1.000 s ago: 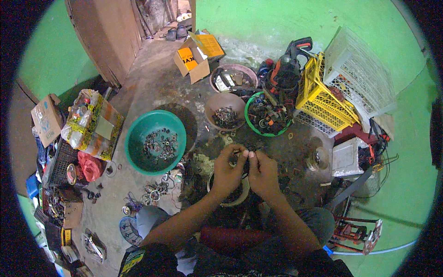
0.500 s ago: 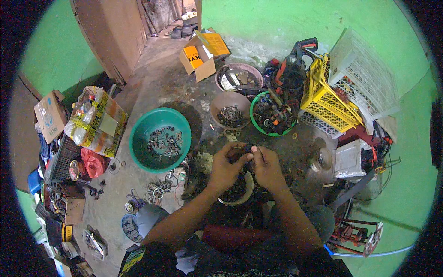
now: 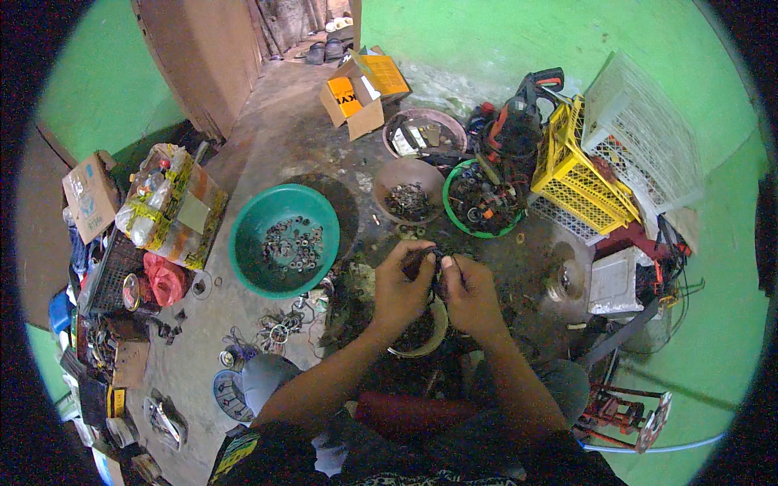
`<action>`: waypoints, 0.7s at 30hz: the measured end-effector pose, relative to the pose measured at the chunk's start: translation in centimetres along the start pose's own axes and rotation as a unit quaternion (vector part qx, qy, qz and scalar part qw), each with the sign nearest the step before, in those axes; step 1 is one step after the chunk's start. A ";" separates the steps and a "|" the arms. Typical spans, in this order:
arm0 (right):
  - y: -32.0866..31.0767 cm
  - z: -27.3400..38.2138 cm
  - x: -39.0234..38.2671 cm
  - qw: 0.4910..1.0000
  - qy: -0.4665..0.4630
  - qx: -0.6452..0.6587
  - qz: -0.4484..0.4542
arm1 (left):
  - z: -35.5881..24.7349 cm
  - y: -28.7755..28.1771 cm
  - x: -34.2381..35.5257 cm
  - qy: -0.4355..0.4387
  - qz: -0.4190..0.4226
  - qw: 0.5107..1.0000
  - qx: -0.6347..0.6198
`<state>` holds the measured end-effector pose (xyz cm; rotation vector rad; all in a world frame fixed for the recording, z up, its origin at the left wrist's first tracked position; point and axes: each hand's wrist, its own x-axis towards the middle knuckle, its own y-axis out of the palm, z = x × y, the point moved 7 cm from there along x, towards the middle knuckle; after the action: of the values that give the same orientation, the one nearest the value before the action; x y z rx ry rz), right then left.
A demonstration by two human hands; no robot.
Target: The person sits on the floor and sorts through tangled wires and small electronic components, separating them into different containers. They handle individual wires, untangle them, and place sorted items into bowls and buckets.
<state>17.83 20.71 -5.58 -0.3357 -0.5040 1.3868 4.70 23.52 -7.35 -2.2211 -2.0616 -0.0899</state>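
Observation:
My left hand (image 3: 400, 289) and my right hand (image 3: 473, 298) meet in front of me, fingers closed round a small dark part (image 3: 438, 257) held between them. It is mostly covered by my fingers, so its kind cannot be made out. Below my hands stands a pale-rimmed bowl (image 3: 442, 330) with dark contents, partly hidden by my wrists. Left of my hands is a wide green basin (image 3: 258, 212) with many small metal rings (image 3: 293, 245) on its bottom. Just beyond my hands sits a brown bowl (image 3: 387, 180) of small dark parts.
A bright green tub (image 3: 447, 212) full of mixed parts and a pink basin (image 3: 462, 132) stand farther back. Yellow (image 3: 559, 166) and white crates (image 3: 640, 134) lean at the right wall. An open cardboard box (image 3: 366, 121) lies near the doorway. Tangled wires (image 3: 279, 330) lie at the left.
My fingers have shifted slightly round the small dark part, the left ones tilting more upright. The whole view has moved a little; the bowls and basins stand as before.

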 end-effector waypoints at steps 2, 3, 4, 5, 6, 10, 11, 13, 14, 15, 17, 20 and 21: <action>0.2 0.5 -0.1 0.999 -0.025 -0.022 -0.010 | 0.2 -0.2 -0.1 -0.008 -0.005 1.000 0.012; 0.2 0.5 -0.1 0.999 -0.026 -0.022 -0.015 | 0.4 -0.3 -0.1 -0.005 -0.010 1.000 0.015; 0.2 0.6 -0.1 0.999 -0.028 -0.021 -0.022 | 0.6 -0.3 -0.1 -0.001 -0.013 1.000 0.017; 0.3 0.6 -0.1 0.999 -0.013 -0.019 -0.023 | 0.4 -0.5 -0.1 0.023 -0.016 0.999 0.036; 0.4 0.5 -0.1 1.000 0.002 -0.018 -0.024 | 0.2 -0.6 -0.2 0.048 -0.019 0.997 0.055; 0.7 -0.3 -0.1 0.999 0.043 -0.029 -0.011 | -1.0 -0.7 -0.6 0.089 -0.021 0.989 0.115; 0.6 -0.3 -0.2 0.998 0.052 -0.034 -0.016 | -1.2 -0.6 -0.7 0.094 -0.016 0.988 0.118; 0.3 -0.4 -0.2 0.996 0.070 -0.045 -0.025 | -1.5 -0.4 -0.8 0.104 -0.006 0.987 0.124; 0.4 -1.0 -0.3 0.996 0.086 -0.021 -0.021 | -1.5 -0.3 -0.9 0.110 -0.005 0.985 0.131; 0.7 -2.0 -0.4 0.995 0.103 0.004 -0.018 | -1.4 -0.1 -1.0 0.116 -0.005 0.984 0.137; 0.8 -2.6 -0.6 0.994 0.108 0.029 -0.018 | -1.3 0.0 -1.0 0.113 -0.003 0.985 0.134; 0.7 -1.9 -0.6 0.995 0.094 0.016 -0.022 | -1.1 -0.2 -1.0 0.078 -0.008 0.991 0.107; 0.5 -1.4 -0.7 0.995 0.102 0.001 -0.021 | -0.9 -0.3 -0.9 0.066 -0.015 0.993 0.100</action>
<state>18.02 20.22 -7.10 -0.4569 -0.3384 1.2961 4.36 22.50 -6.55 -2.0109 -1.9431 -0.0297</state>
